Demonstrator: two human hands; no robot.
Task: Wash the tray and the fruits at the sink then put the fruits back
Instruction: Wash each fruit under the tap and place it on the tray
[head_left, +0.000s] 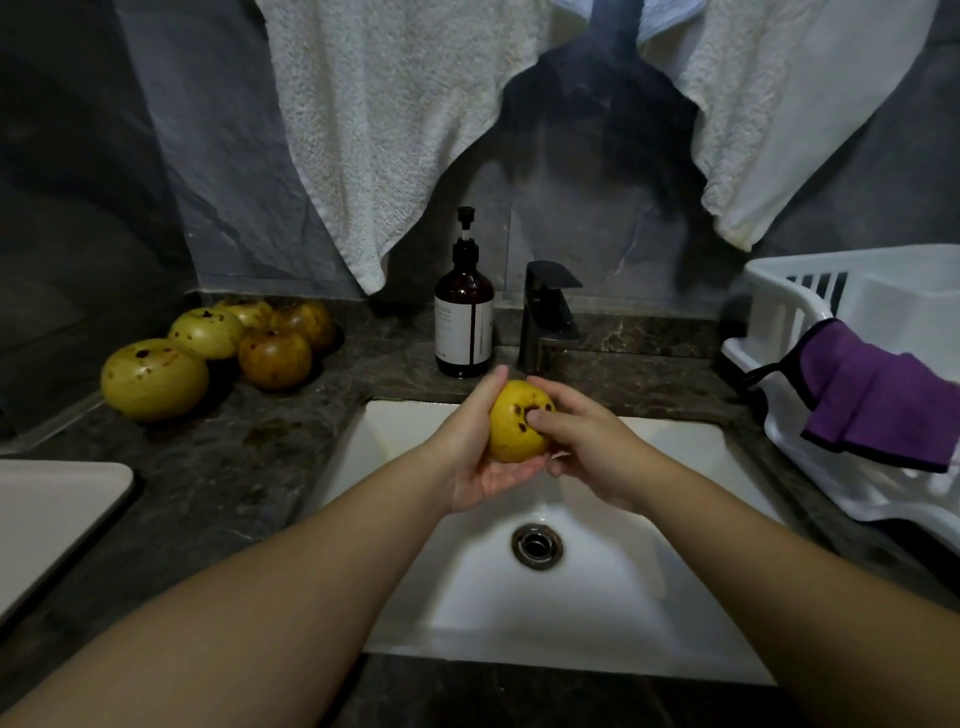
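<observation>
over the sink (597, 613), the left hand (480, 457) is cupping a yellow fruit (521, 421) while the right hand (582, 441) is pinching it, thumb rubbing. wet skin could be slipping, dropping it. behind, the tap (548, 317); other fruits (218, 348) are waiting left.

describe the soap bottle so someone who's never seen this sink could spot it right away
Start at the white sink and look to the dark counter behind its back edge. Just left of the black faucet stands the soap bottle. It is the only upright brown bottle there, with a black pump top and a pale label.
</observation>
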